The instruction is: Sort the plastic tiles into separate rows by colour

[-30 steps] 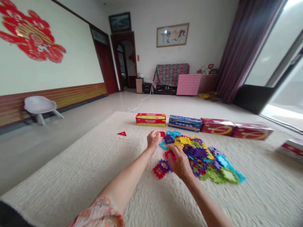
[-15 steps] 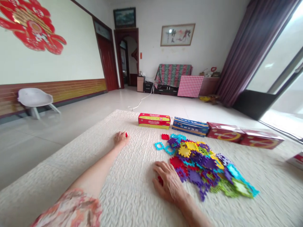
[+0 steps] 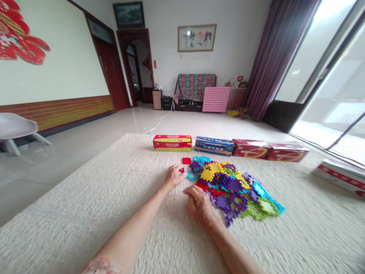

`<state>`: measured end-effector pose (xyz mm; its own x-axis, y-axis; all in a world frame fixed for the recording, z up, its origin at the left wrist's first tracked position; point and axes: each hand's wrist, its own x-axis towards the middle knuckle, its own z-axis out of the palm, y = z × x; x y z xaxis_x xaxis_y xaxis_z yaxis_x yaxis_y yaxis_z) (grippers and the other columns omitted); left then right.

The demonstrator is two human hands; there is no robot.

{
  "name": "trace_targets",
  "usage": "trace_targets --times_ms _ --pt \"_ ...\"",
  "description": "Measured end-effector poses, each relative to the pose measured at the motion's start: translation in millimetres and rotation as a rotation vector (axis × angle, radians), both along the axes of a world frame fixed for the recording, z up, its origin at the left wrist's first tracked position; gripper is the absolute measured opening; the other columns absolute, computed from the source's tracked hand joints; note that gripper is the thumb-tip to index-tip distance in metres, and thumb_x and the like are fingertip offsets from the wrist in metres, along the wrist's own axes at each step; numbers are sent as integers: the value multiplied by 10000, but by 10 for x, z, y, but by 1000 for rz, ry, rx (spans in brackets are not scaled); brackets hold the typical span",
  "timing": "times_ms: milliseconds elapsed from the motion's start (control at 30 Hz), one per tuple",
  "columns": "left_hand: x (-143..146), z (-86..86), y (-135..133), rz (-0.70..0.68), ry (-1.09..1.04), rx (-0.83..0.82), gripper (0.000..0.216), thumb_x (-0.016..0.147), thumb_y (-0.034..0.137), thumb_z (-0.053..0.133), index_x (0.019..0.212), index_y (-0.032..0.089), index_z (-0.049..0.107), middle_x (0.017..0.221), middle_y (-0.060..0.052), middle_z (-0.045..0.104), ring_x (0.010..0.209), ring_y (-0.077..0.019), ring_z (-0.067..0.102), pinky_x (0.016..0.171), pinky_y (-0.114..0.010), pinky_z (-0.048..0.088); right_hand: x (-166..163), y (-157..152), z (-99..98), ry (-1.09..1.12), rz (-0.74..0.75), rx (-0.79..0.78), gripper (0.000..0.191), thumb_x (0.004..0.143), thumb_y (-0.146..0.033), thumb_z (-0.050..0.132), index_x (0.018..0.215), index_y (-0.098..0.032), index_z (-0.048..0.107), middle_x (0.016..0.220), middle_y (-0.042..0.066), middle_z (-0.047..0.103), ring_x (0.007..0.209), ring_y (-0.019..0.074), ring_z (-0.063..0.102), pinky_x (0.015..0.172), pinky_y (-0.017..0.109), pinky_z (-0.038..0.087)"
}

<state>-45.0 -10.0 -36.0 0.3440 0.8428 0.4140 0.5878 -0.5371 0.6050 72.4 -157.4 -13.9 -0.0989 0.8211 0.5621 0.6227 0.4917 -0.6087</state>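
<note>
My left hand (image 3: 173,177) is at the left edge of a heap of toothed, interlocking plastic pieces (image 3: 224,203), its fingers closed on a small red interlocking piece (image 3: 181,170). A light-blue ring-shaped piece (image 3: 192,175) lies just beyond those fingertips. Lower and to the right, my right hand (image 3: 199,201) rests by the heap's near left side with curled fingers. A bit of red shows at its fingers, mostly hidden by them. Yellow pieces (image 3: 207,175) top the heap, and a separate red piece (image 3: 186,161) sits behind it.
Behind the heap stands a row of boxes: a red-and-yellow one (image 3: 172,143), a blue one (image 3: 214,146) and two dark red ones (image 3: 251,148). Another red-and-white box (image 3: 339,177) lies at the right. All rest on a cream quilted cover (image 3: 114,182).
My left hand has moved right, from bare cover to the heap's edge, with the red piece still in it. My right hand's fingers have curled in. The view has turned right.
</note>
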Motion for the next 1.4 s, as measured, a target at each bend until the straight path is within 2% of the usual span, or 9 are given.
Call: trace_targets --times_ms 67,167,300,433,633,833,1000,1200,1400 --pt "228 -12 -69 -20 -68 -18 341 724 305 621 1050 217 668 1098 -71 665 1047 -218 584 968 -336 409 63 7 36 127 -36 19 287 741 -80 361 789 -203 616 743 23 616 699 138 564 665 240 438" --pt "437 -39 -156 94 -13 -19 377 728 303 610 1087 202 661 1181 -90 637 1131 -261 534 1023 -399 354 135 38 51 328 -101 5 256 742 -131 355 730 -201 601 667 -3 582 616 120 530 612 226 434" --pt "531 -54 -245 182 127 14 435 766 348 580 1171 198 626 1270 -89 592 1221 -307 449 1050 -452 300 185 97 56 664 -192 -59 240 726 -199 369 756 -192 607 660 1 609 577 121 539 569 234 450" --pt "547 -52 -273 197 179 58 449 782 352 557 1195 183 613 1285 -100 581 1227 -315 445 1035 -457 314 338 162 226 830 -198 -84 255 712 -232 380 803 -186 613 709 23 655 624 137 593 616 260 491" --pt "566 -84 -247 195 205 115 468 769 429 579 1168 193 631 1269 -103 592 1217 -316 464 1034 -440 323 999 480 582 753 -328 -17 284 717 -277 382 858 -173 605 729 35 662 626 140 591 597 258 484" --pt "559 -78 -236 191 237 96 516 764 500 572 1185 204 618 1290 -100 577 1233 -320 446 1023 -453 324 1548 709 556 601 -397 -60 281 713 -326 431 845 -168 622 760 38 656 657 155 590 637 278 467" --pt "557 -66 -237 182 254 84 512 751 468 580 1186 200 610 1293 -91 577 1233 -297 448 1037 -423 313 1915 358 445 419 -505 -110 333 770 -401 472 940 -181 654 672 5 630 556 149 529 572 274 423" --pt "566 -152 -167 177 210 105 465 727 416 593 1151 225 622 1245 -79 608 1207 -284 481 1043 -396 328 2549 -208 254 247 -656 -146 372 764 -489 497 868 -186 684 889 72 704 847 239 629 757 336 471" --pt "536 -178 -121 165 177 107 416 744 373 584 1135 238 626 1178 -65 644 1137 -252 544 1000 -363 389 2725 -280 47 158 -619 -232 452 804 -542 441 942 -184 679 961 79 714 907 250 641 816 358 483"
